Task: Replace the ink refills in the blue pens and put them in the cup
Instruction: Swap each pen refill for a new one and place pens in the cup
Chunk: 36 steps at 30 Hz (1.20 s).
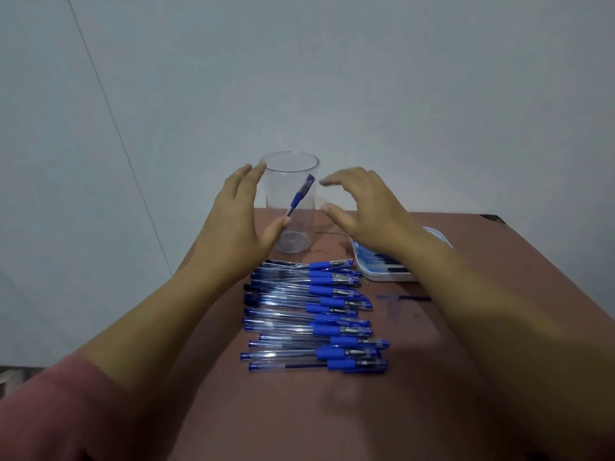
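Note:
A clear plastic cup [289, 168] stands at the far edge of the brown table [332, 410]. One blue pen [301, 194] leans inside it, tip down. My left hand [236, 224] is spread open at the cup's left side, thumb near its lower wall. To the cup's right hovers my right hand [362, 207], fingers relaxed and holding nothing. Several blue pens [316, 314] lie in a row on the table in front of the cup, caps to the right.
A white tray [376, 276] with several ink refills sits at the right, partly hidden under my right forearm. A loose refill [404, 297] lies on the table near it. The table's left edge runs close to the pens. A grey wall stands behind.

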Tool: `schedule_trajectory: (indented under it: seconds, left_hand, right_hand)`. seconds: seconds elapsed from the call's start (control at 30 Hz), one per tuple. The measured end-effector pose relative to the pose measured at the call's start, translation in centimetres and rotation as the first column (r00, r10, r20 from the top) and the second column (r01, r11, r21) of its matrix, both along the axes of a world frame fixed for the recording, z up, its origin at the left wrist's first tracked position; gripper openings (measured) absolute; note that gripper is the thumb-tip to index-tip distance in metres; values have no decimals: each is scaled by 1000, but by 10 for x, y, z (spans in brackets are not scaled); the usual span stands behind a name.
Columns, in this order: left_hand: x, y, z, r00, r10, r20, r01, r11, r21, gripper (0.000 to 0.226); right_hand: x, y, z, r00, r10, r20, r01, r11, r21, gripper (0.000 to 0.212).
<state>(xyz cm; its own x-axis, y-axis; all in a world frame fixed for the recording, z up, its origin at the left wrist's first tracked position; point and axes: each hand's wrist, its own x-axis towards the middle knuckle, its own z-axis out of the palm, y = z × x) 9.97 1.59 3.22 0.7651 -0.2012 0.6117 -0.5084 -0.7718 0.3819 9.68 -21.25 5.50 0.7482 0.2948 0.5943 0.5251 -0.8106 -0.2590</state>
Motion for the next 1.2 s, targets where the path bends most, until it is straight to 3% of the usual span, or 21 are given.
schedule_trajectory:
  seconds: [0.2, 0.33, 0.5, 0.63, 0.8, 0.9, 1.03, 1.1, 1.2]
  left_hand:
    - [-73, -14, -21, 943, -93, -319, 170, 960, 222, 86]
    - [-89, -20, -39, 904, -64, -423, 220, 918, 331, 98]
    - [-94, -23, -45, 896, -45, -442, 225, 904, 364, 99]
    - [-96, -22, -47, 899, -52, -434, 220, 912, 347, 98]
    - [-96, -22, -46, 898, -59, -437, 221, 917, 331, 99]
    - [-96, -22, -42, 919, -102, -381, 227, 927, 299, 94]
    - [-93, -27, -33, 983, -173, -60, 182, 958, 221, 66]
    - [-86, -33, -26, 975, -216, 50, 198, 950, 240, 56]
    - [-75, -46, -19, 923, -373, 99, 332, 898, 290, 46]
  right_hand:
    - [-45, -20, -21, 959, -30, -283, -38, 972, -234, 25]
    - [-46, -20, -33, 961, -65, -268, -7, 966, -259, 28]
    - [-36, -14, -43, 950, -124, -287, 33, 953, -303, 30]
    - [-33, -11, -43, 943, -119, -311, 56, 978, -203, 25]
    - [-46, -20, -33, 973, -67, -223, 74, 997, 22, 24]
    - [-61, -34, -25, 977, -88, -195, 91, 996, 4, 21]
    - [-86, -58, -27, 979, -111, -172, 120, 992, 40, 16]
    - [-98, -63, -33, 968, -79, -238, 116, 982, 147, 16]
    - [-112, -62, -44, 955, -9, -296, 113, 935, 336, 15]
